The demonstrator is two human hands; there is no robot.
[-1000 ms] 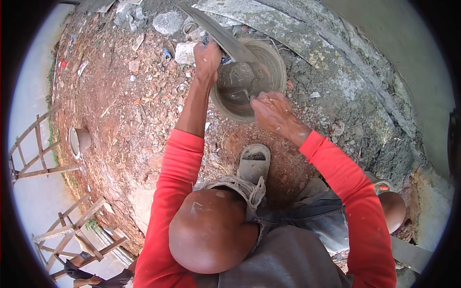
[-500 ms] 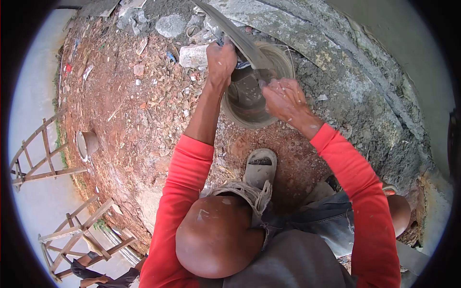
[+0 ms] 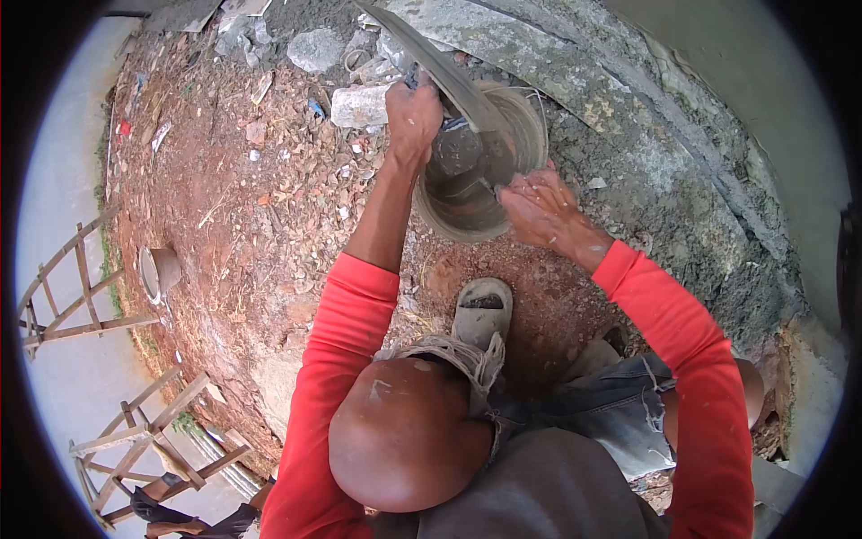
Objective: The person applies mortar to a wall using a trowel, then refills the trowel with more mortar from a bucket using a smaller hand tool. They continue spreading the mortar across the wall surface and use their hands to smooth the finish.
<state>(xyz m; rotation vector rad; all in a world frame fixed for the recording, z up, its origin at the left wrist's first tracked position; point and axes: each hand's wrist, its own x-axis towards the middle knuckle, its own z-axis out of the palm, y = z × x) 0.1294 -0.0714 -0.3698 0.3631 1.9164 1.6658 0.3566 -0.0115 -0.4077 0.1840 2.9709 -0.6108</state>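
Observation:
My left hand (image 3: 415, 119) is closed round the back of a long, grey, mortar-coated plastering float (image 3: 440, 67). The float tilts over the bucket, its lower end above the opening. A round bucket (image 3: 532, 135) with mortar-smeared walls stands on the ground and holds wet grey mix (image 3: 458, 153). At the bucket's near right rim, my right hand (image 3: 543, 211) has its fingers wrapped round the handle of what looks like a trowel (image 3: 488, 185). Its thin shank points into the bucket; the blade is hard to make out against the mix.
A whitish block (image 3: 361, 106) and stones lie left of the bucket. Rubble and a concrete ledge (image 3: 664, 117) run along the right. A second bucket (image 3: 160, 272) and wooden trestles (image 3: 85, 278) are at the left. My sandalled foot (image 3: 482, 310) is just below the bucket.
My right hand has moved down and slightly right, away from the float's lower end to the bucket's rim. My left hand and the float have stayed nearly in place.

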